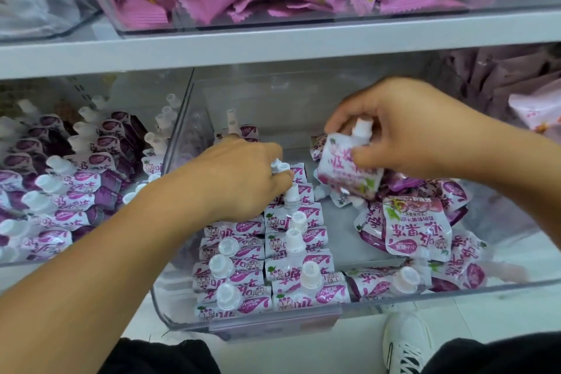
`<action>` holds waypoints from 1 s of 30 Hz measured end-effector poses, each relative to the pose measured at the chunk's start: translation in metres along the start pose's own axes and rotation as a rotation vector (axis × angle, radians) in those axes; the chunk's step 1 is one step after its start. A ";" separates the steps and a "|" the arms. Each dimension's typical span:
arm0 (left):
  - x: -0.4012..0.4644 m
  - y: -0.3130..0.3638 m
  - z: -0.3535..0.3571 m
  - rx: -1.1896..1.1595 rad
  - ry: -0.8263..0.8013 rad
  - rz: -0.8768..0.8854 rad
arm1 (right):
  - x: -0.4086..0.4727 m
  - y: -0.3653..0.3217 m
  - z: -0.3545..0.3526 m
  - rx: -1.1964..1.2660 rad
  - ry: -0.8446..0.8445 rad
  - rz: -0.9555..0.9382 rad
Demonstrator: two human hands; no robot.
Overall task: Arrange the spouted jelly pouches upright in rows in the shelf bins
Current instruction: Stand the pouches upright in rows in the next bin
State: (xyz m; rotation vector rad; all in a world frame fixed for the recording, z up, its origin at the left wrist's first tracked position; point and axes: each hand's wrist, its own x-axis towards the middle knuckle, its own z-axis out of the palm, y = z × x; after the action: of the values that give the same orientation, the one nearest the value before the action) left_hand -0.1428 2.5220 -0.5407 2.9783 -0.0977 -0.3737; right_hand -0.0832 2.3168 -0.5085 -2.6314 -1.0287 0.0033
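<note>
pouch point(349, 170): white-purple, white spout (upright) | held: right hand point(403, 130)

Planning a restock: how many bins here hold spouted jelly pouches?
2: the left bin, filled with upright rows, and the centre bin, partly sorted with loose pouches on its right side. Others may lie outside the view.

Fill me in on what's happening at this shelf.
A person is stocking spouted jelly pouches in a clear bin. The right hand holds one pouch above a loose pile on the bin's right side. The left hand rests on the upright rows on the bin's left side, fingers at the spouts.
</note>
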 end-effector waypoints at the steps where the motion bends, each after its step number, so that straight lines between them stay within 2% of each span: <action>1: 0.000 0.000 0.000 0.002 0.003 0.000 | 0.000 -0.001 0.001 0.014 0.088 -0.032; 5: -0.002 0.001 -0.001 -0.014 0.031 -0.004 | 0.014 -0.004 0.021 -0.013 0.269 -0.198; 8: -0.003 0.001 0.000 -0.028 0.078 0.002 | 0.033 -0.008 0.039 0.050 0.292 -0.240; 10: -0.004 0.000 0.000 -0.040 0.111 0.009 | 0.048 -0.015 0.044 0.191 0.276 -0.204; 12: -0.005 0.000 0.000 -0.055 0.149 0.005 | 0.064 -0.016 0.046 0.295 0.179 -0.113; 15: -0.005 0.000 0.000 -0.051 0.199 0.001 | 0.083 -0.012 0.054 0.155 -0.094 0.009; 17: -0.004 -0.001 0.001 -0.053 0.224 -0.007 | 0.088 -0.010 0.061 0.212 -0.082 0.001; 20: 0.000 -0.003 0.000 -0.069 0.282 -0.035 | 0.088 -0.008 0.064 0.489 0.053 -0.033; 26: 0.000 0.002 -0.006 -0.090 0.397 -0.076 | 0.088 0.005 0.067 0.334 -0.299 -0.038; 30: 0.005 0.000 -0.008 -0.060 0.275 -0.115 | 0.079 0.012 0.059 0.662 -0.432 0.036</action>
State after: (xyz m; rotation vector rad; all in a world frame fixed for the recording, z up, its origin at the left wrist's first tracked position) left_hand -0.1356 2.5223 -0.5345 2.9488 0.1114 0.0234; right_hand -0.0236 2.3776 -0.5596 -2.0664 -0.8957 0.8053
